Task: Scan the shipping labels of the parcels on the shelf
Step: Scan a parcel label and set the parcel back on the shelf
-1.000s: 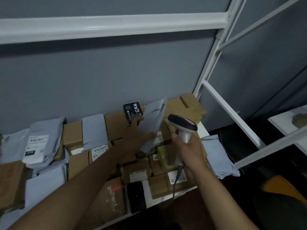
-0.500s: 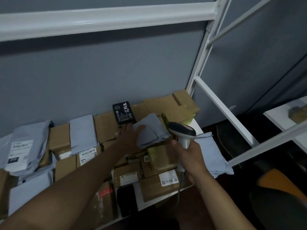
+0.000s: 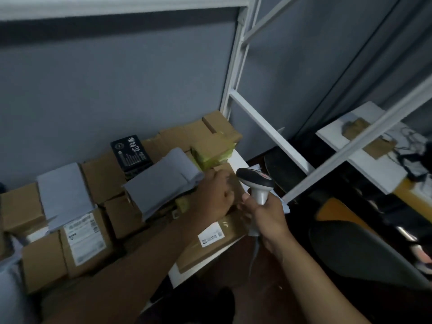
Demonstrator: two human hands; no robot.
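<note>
Now the right hand (image 3: 268, 213) grips the scanner (image 3: 256, 183) beside the shelf (image 3: 238, 160); the left hand (image 3: 214, 195), fingers curled, rests on a brown parcel (image 3: 233, 183) next to a grey mailer (image 3: 161, 185).

Left hand (image 3: 214, 195) hides its fingertips' contact

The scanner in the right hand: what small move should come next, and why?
Probably tilt the scanner down toward the white label on the front cardboard box. The right hand holds it upright, while that label lies face-up just below, partly uncovered beside the left hand.
</note>
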